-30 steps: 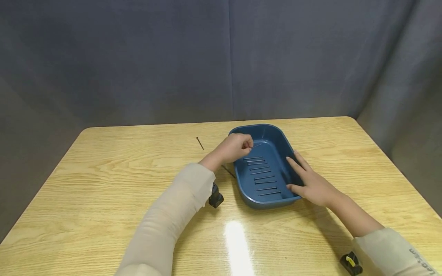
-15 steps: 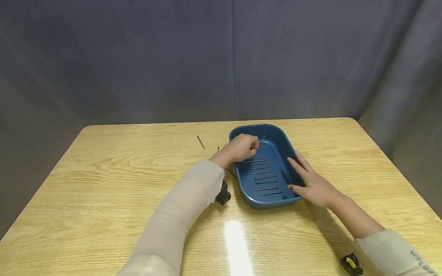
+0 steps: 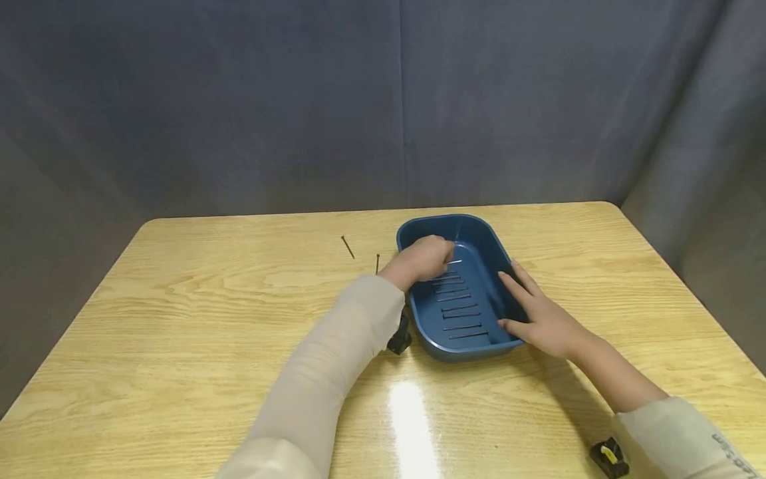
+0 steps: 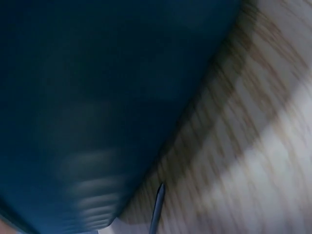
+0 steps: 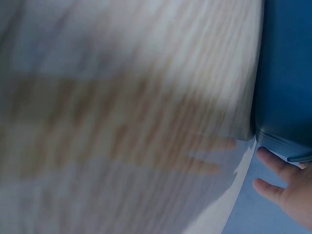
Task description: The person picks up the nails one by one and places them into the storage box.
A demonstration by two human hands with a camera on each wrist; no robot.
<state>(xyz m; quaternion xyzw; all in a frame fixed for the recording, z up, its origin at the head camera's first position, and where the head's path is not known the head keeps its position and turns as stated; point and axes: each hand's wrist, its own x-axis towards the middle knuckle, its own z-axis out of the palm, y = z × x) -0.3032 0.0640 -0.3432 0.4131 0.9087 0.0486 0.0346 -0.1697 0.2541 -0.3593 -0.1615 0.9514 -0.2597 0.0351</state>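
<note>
My left hand (image 3: pixel 426 258) reaches over the left wall of a blue plastic bin (image 3: pixel 443 353) and pinches a thin nail (image 3: pixel 455 261) low inside it. The fingertips are partly hidden from the head view. Below that nail, several dark nails (image 3: pixel 461 315) lie roughly parallel in a column on the bin floor. My right hand (image 3: pixel 547 324) rests on the bin's right rim, fingers spread and straight. In the right wrist view, the fingers of the right hand (image 5: pixel 295 195) show beside the bin's outer wall (image 5: pixel 287 68). The left wrist view is mostly the bin's dark outer wall (image 4: pixel 97 97).
Two loose nails lie on the wooden table (image 3: pixel 209 319) left of the bin: one farther back (image 3: pixel 348 247), one near the left wrist (image 3: pixel 378 263). A nail point (image 4: pixel 159 200) shows beside the bin in the left wrist view. A grey curtain (image 3: pixel 269 106) hangs behind.
My left hand has moved right and slightly toward me inside the bin, bringing the pinched nail closer to the column. The right hand and the bin have stayed in place.
</note>
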